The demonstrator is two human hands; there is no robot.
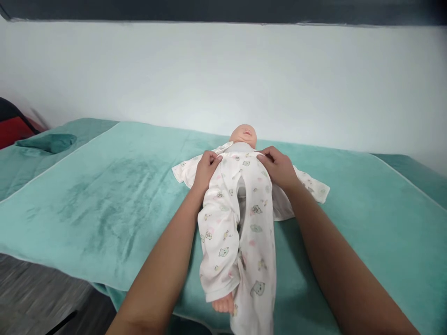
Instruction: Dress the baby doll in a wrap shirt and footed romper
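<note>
A baby doll [243,135] lies on its back, head toward the wall. Printed baby pants [256,209] with bears on white cloth cover its legs, and an opening shows at the crotch. One bare foot [223,303] pokes out of the left pant leg; the other foot is hidden. At the waistband, my left hand [208,167] pinches the left edge. On the opposite side my right hand [277,166] has its fingers closed on the waistband too. Under the arms spreads a matching baby shirt [314,185], its sleeves stretched out to both sides.
A teal plush cover [87,200] lies over the bed or table. Behind it rises a white wall [223,74] with a dark band along the top. A red and black object [16,130] stands at far left, and grey flooring [38,293] shows at lower left.
</note>
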